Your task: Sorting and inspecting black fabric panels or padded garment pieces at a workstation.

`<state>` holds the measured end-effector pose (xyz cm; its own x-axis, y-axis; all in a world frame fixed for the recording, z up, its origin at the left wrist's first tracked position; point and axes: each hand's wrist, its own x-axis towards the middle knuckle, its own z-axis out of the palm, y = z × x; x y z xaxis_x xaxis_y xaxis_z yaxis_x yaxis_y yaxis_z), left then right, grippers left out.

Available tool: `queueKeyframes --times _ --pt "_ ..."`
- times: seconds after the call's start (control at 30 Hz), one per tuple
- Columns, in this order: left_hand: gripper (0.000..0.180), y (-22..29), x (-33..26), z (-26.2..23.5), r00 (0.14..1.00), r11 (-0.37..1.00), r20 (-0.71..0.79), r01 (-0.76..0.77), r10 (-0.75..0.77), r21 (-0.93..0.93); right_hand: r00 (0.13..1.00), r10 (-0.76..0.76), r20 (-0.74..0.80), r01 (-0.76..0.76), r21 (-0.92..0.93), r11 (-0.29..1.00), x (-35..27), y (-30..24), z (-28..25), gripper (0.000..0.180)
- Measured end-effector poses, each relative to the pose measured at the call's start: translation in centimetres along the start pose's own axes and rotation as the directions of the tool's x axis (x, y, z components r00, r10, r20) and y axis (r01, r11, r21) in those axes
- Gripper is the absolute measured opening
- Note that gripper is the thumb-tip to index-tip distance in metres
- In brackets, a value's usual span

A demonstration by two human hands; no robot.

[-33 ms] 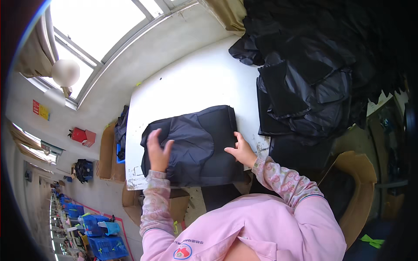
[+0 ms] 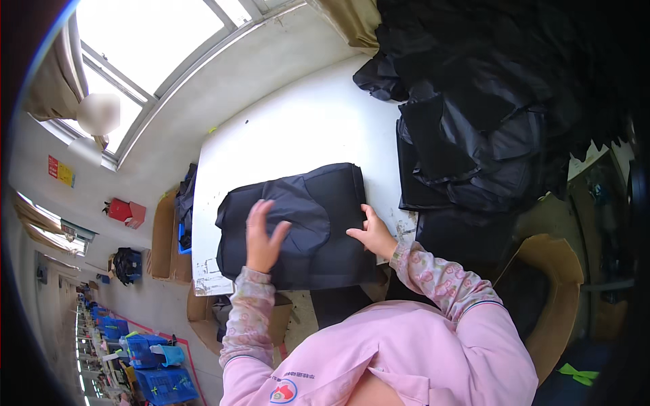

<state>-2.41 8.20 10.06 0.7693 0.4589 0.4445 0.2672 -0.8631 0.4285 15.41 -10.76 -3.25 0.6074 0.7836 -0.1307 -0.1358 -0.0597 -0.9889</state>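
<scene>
Folded black garment (image 2: 298, 223) lies mid-frame on the white desk (image 2: 291, 135). Your left hand (image 2: 261, 237) rests flat on it, fingers spread; your right hand (image 2: 371, 233) presses its right edge, fingers apart.

White table (image 2: 291, 135) beneath a bright window (image 2: 145, 40); tan curtains (image 2: 51, 81) at its sides. Pale wall (image 2: 88, 196). Cardboard boxes (image 2: 162, 237) beside the table; blue crates (image 2: 152, 369) on floor.
</scene>
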Motion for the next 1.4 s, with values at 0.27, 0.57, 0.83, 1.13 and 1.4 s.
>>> queueKeyframes --times 0.27,0.57,0.83,1.13,1.4 --pt "0.083 4.0 -4.6 10.1 0.875 0.987 0.484 -0.077 -0.002 0.144 0.940 -0.338 0.043 0.308 -0.532 0.789 4.3 -5.2 -11.7 0.042" --pt "0.081 4.1 -5.0 10.6 0.890 0.991 0.455 -0.081 0.024 0.107 0.777 -0.562 -0.285 -0.357 -0.934 -0.020 7.8 -9.1 -35.0 0.038" --pt "0.079 3.7 -4.9 10.0 0.881 0.996 0.473 -0.061 0.023 0.064 0.663 -0.710 -0.237 -0.174 -0.971 0.163 7.7 -11.5 -33.4 0.012" --pt "0.098 8.9 6.1 7.1 0.951 0.849 0.237 -0.048 0.201 -0.525 0.380 -0.899 -0.217 0.574 -0.706 0.414 -3.6 -32.4 -23.0 0.010" --pt "0.088 17.0 9.9 3.8 0.871 0.379 0.223 0.046 0.437 -0.924 0.455 -0.890 0.004 0.752 -0.538 0.382 0.4 -33.7 -17.6 0.010"
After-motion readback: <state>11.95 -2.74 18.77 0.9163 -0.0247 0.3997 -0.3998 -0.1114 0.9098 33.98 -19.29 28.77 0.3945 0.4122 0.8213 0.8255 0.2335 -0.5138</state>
